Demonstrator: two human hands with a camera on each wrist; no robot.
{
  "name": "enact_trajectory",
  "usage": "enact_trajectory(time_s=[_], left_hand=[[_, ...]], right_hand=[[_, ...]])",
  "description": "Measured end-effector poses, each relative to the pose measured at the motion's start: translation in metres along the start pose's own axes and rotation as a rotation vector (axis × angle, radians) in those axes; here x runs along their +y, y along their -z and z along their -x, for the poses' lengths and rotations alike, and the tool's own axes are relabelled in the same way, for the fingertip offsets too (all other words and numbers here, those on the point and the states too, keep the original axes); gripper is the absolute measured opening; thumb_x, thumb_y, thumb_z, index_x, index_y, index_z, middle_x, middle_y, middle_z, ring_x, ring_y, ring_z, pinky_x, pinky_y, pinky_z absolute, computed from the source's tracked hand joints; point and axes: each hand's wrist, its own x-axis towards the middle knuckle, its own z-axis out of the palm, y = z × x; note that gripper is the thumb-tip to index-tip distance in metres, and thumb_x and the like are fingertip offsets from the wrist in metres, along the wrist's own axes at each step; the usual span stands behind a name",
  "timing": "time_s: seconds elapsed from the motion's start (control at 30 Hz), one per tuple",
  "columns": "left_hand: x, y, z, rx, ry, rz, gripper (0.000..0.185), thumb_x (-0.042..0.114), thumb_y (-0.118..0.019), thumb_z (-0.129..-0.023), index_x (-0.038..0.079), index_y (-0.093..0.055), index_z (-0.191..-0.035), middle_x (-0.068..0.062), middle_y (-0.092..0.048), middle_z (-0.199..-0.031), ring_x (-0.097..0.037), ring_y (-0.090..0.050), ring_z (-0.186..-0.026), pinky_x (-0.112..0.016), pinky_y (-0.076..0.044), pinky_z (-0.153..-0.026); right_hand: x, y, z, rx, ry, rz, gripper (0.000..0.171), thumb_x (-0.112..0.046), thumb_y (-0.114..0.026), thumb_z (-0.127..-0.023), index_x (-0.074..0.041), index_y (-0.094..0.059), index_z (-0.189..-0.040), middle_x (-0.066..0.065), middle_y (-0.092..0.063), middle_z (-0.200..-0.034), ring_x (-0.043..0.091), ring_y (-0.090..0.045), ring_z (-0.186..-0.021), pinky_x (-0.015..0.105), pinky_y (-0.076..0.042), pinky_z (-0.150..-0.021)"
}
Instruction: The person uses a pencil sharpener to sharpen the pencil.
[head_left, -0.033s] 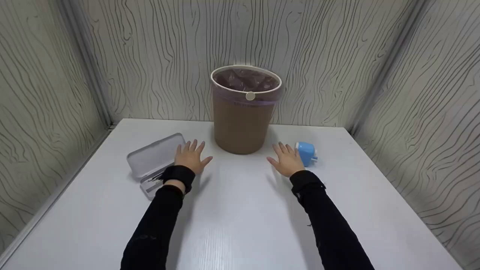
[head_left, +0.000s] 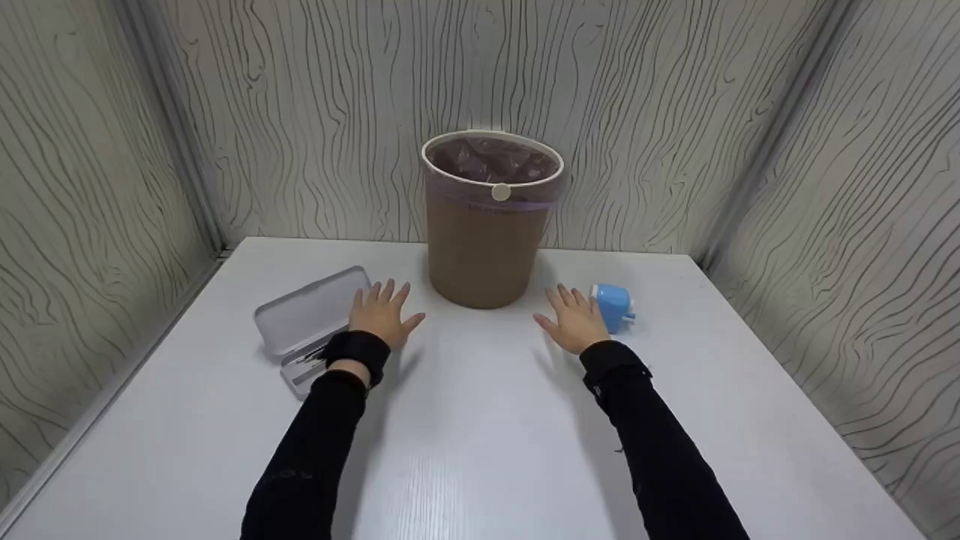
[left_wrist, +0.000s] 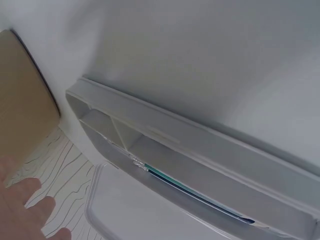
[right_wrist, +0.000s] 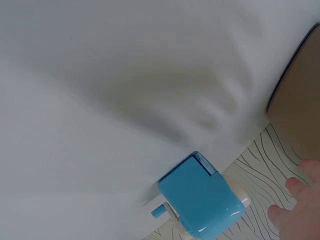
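Note:
My left hand [head_left: 381, 316] is held over the right part of an opened grey pencil case [head_left: 307, 311], fingers spread, holding nothing. In the left wrist view, slim pens or pencils [left_wrist: 195, 191] lie inside the case's [left_wrist: 165, 120] divided tray; their exact kind is unclear. On the other side, my right hand [head_left: 576, 322] hovers palm down with straight fingers and nothing in them. Just right of it stands a blue crank pencil sharpener [head_left: 614, 306], partly covered by the hand in the head view. The right wrist view shows the sharpener's [right_wrist: 200, 195] blue body and small crank.
A brown trash bin [head_left: 484, 247] with a purple bag liner stands at the back middle, between and beyond both hands. All this is on a white table [head_left: 472, 420], enclosed by wood-patterned panels [head_left: 330, 112] at the back and both sides.

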Motion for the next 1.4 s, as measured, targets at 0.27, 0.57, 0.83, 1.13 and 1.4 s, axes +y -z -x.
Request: enact_trajectory(time_s=[0.27, 0.57, 0.83, 1.13, 1.4], left_hand=[[-0.005, -0.005, 0.002, 0.015, -0.015, -0.003, 0.070, 0.055, -0.048, -0.103, 0.014, -0.038, -0.159, -0.018, -0.037, -0.165, -0.041, -0.033, -0.154, -0.061, -0.022, -0.127], [-0.014, -0.006, 0.005, 0.002, -0.022, 0.033, 0.071, 0.054, -0.049, -0.103, 0.013, -0.035, -0.160, -0.019, -0.033, -0.167, -0.042, -0.029, -0.156, -0.062, -0.018, -0.128], [-0.023, -0.005, 0.016, 0.022, -0.042, 0.059, 0.072, 0.051, -0.052, -0.103, 0.008, -0.036, -0.159, -0.022, -0.036, -0.165, -0.042, -0.031, -0.155, -0.064, -0.019, -0.127], [-0.050, -0.002, 0.039, 0.060, -0.049, 0.079, 0.077, 0.048, -0.057, -0.102, -0.003, -0.036, -0.156, -0.025, -0.041, -0.161, -0.046, -0.039, -0.149, -0.059, -0.030, -0.124], [-0.075, 0.006, 0.070, 0.124, -0.010, 0.124, 0.080, 0.047, -0.067, -0.096, -0.010, -0.044, -0.148, -0.032, -0.052, -0.149, -0.049, -0.049, -0.140, -0.058, -0.038, -0.119]], right_hand=[[0.000, -0.002, 0.001, -0.009, 0.004, -0.003, 0.066, -0.044, -0.045, -0.108, -0.006, -0.032, -0.160, 0.025, -0.027, -0.167, 0.048, -0.021, -0.156, 0.068, -0.012, -0.126], [-0.002, 0.001, 0.005, -0.014, -0.016, 0.002, 0.065, -0.042, -0.045, -0.108, -0.005, -0.032, -0.160, 0.026, -0.027, -0.167, 0.048, -0.022, -0.156, 0.068, -0.012, -0.126], [-0.009, -0.006, 0.001, -0.002, 0.021, -0.005, 0.066, -0.043, -0.046, -0.107, -0.004, -0.034, -0.158, 0.025, -0.031, -0.166, 0.047, -0.025, -0.156, 0.067, -0.013, -0.127], [-0.039, -0.019, -0.006, -0.008, 0.113, -0.046, 0.063, -0.039, -0.052, -0.106, -0.005, -0.038, -0.157, 0.023, -0.040, -0.162, 0.045, -0.033, -0.153, 0.067, -0.018, -0.126], [-0.075, -0.036, -0.018, 0.003, 0.235, -0.021, 0.056, -0.033, -0.060, -0.103, -0.005, -0.049, -0.150, 0.018, -0.050, -0.157, 0.042, -0.042, -0.149, 0.062, -0.028, -0.124]])
